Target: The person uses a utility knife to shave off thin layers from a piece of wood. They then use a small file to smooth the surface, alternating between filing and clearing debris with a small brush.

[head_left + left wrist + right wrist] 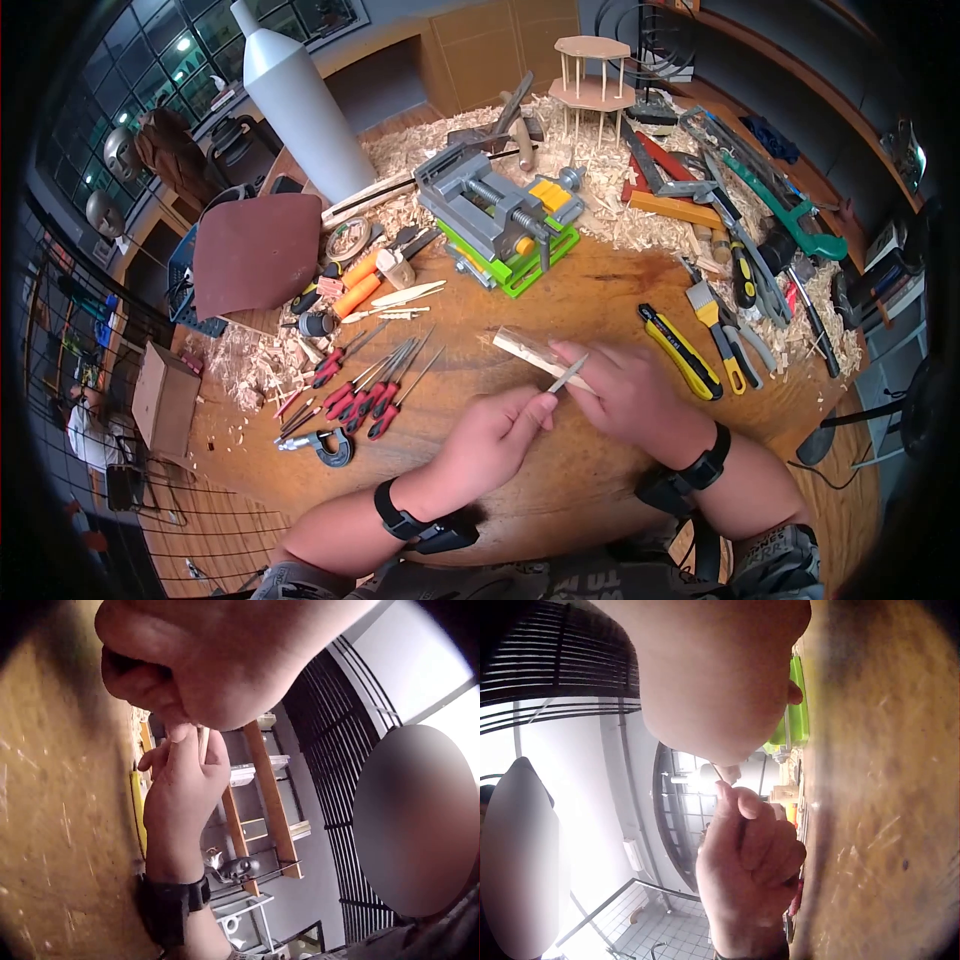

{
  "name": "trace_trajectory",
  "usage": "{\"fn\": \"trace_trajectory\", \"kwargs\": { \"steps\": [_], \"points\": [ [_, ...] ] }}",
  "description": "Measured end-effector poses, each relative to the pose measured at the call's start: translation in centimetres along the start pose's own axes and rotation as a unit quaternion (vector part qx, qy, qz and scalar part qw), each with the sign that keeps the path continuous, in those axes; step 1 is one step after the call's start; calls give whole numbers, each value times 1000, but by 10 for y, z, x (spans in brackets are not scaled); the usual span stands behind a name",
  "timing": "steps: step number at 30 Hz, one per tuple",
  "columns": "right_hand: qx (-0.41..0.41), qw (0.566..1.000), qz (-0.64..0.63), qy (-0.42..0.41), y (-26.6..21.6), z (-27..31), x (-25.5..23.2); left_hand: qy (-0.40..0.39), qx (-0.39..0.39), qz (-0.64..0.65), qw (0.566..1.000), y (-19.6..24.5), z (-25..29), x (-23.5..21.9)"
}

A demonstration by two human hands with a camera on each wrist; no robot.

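In the head view my left hand (490, 432) pinches a thin, pale, pointed piece (570, 373) between thumb and curled fingers; I cannot tell if it is wood or metal. Its tip points up and right, against the fingers of my right hand (630, 392). That hand grips a light wooden strip (522, 348), whose far end sticks out to the upper left above the table. The right wrist view shows my left hand (754, 851) pinching the thin piece (719, 774). In the left wrist view, my right hand (184, 799) is partly behind my left hand (187, 656).
Red-handled small tools (375, 395) and a micrometer (330, 448) lie left on the table (560, 500). A grey vise (485, 215) on a green base stands behind. A yellow utility knife (680, 352) and brush (712, 315) lie right. Shavings (400, 140) cover the back.
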State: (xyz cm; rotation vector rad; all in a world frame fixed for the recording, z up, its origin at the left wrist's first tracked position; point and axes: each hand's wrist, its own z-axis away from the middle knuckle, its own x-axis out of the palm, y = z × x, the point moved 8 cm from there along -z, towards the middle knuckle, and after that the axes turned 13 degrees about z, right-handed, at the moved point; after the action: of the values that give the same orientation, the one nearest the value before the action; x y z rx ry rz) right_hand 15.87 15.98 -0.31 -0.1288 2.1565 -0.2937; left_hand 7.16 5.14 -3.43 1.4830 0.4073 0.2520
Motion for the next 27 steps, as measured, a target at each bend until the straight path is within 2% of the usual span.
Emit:
{"fn": "trace_trajectory", "kwargs": {
  "steps": [2, 4, 5, 8, 9, 12, 13, 14, 16, 18, 20, 22, 23, 24, 26, 27],
  "points": [
    [-1, 1000, 0, 0, -1, 0, 1, -2, -8, -14, 1000, -4, -2, -6],
    [7, 999, 2, 34, -1, 2, -2, 47, 63, 22, 997, -4, -9, -24],
    [9, 999, 3, 34, 0, 2, -4, 57, -83, 33, 994, -12, -7, -33],
    [-8, 999, 31, 5, -1, 0, -4, 15, -62, 4, 998, -12, 0, -13],
    [-20, 999, 38, 0, -3, 0, -3, 2, -8, -2, 1000, -9, 1, -3],
    [-26, 999, 38, 2, -3, 0, -1, 45, -6, 0, 999, -3, -3, -17],
    [-15, 999, 33, 10, -2, 0, -2, 69, -69, 49, 994, -8, -5, -26],
    [-13, 999, 33, 11, -1, 1, -2, 67, -70, 48, 994, -9, -5, -25],
    [-11, 999, 36, -4, -1, 1, -2, 58, -19, -34, 998, -4, -3, -20],
    [-20, 999, 45, 2, -4, 0, -4, 13, 36, -39, 998, -4, 0, -3],
    [-30, 998, 53, 7, -6, -2, -7, 59, -36, 5, 998, -4, -3, -19],
    [-14, 998, 67, 0, -4, -2, -7, 104, -37, -7, 994, -4, -10, -44],
    [-13, 998, 68, 1, -4, -2, -8, 105, 3, -48, 993, 1, -10, -44],
    [-25, 996, 82, 4, -6, -2, -9, 104, 6, -48, 993, 1, -8, -39],
    [-39, 995, 96, 8, -8, -4, -9, 47, 49, -84, 994, 9, -3, -18],
    [-25, 996, 83, 19, -7, -3, -10, 47, 56, -77, 994, 11, -2, -17]
  ]
}}
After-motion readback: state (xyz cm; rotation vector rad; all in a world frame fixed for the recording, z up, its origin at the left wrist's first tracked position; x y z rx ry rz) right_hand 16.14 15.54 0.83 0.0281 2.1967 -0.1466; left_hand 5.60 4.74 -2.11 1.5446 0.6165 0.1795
